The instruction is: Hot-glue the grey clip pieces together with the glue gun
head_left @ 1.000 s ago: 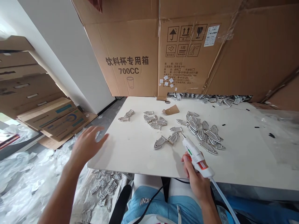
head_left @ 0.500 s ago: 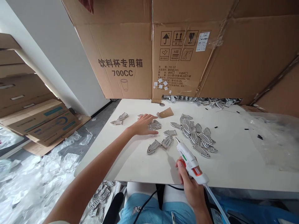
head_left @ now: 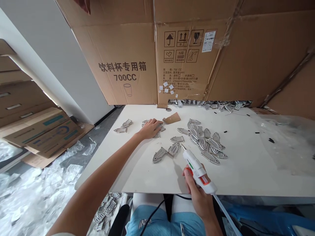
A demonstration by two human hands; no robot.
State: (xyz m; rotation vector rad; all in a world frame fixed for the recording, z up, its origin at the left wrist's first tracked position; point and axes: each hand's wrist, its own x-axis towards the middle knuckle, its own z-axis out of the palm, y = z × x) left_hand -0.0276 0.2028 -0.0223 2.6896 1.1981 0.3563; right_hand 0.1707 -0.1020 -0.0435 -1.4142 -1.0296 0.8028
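My right hand (head_left: pixel 198 193) is wrapped round a white and orange hot glue gun (head_left: pixel 197 165), its nozzle pointing away from me and left, a glue stick trailing from the rear. On the table, my left hand (head_left: pixel 150 128) has its fingers curled down over a small group of grey boat-shaped pieces (head_left: pixel 157 134); the fingertips and part of the group are hidden. Between my hands lie three more pieces: a single boat-shaped piece (head_left: pixel 177 139) and two touching end to end, one of them the nearest piece (head_left: pixel 159 154). A larger heap (head_left: pixel 203 139) lies right of the nozzle.
A white table (head_left: pixel 137 173) backs onto tall cardboard boxes (head_left: pixel 130 42). On it are a cardboard scrap (head_left: pixel 173 118), a small pair of pieces (head_left: pixel 120 130), black bits (head_left: pixel 271 140) and clear plastic (head_left: pixel 290 147). Plastic wrap (head_left: pixel 56 193) covers the floor at left.
My left hand has come down onto the group of pieces, its spread fingers drawing together and curling. My right hand keeps hold of the glue gun. The view has shifted slightly.
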